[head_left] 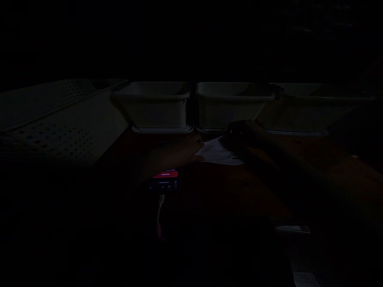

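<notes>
The scene is very dark. A white sheet-like piece [220, 153], paper or cloth, lies on the wooden table [299, 175] in front of the bins. My left hand [179, 153] rests on the table at the piece's left edge. My right hand [241, 133] lies on the piece's upper right part, with my forearm running off to the lower right. The fingers of both hands are lost in the dark, so I cannot make out whether they grip the piece.
Three white plastic bins [154, 105] [233, 103] [302, 107] stand in a row along the back. A perforated white panel [54, 127] lies at the left. A phone [164, 179] with a red-lit screen and a plugged-in cable [159, 215] lies near my left wrist.
</notes>
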Motion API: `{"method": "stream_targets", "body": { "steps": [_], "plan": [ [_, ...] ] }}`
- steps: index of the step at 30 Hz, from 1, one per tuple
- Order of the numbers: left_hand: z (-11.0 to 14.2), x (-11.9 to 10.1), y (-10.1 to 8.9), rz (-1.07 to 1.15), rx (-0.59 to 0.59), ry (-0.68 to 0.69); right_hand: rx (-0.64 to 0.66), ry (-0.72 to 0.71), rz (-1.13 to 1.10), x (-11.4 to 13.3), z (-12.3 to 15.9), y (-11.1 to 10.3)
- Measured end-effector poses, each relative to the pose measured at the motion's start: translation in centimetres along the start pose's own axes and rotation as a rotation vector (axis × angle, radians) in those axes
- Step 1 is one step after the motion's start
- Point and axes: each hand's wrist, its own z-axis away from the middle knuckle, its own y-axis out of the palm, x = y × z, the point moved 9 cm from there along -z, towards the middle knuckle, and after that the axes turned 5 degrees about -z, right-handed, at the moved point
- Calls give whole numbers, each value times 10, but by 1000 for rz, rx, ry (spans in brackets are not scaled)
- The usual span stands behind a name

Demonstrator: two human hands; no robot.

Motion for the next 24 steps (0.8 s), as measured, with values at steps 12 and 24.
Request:
{"method": "stream_targets", "body": {
  "steps": [12, 24],
  "plan": [
    [-1, 2, 5, -72, -108, 41, 29, 11, 22, -5, -1, 3],
    [1, 1, 2, 9, -38, 26, 36, 35, 116, -10, -5, 7]
  ]
}}
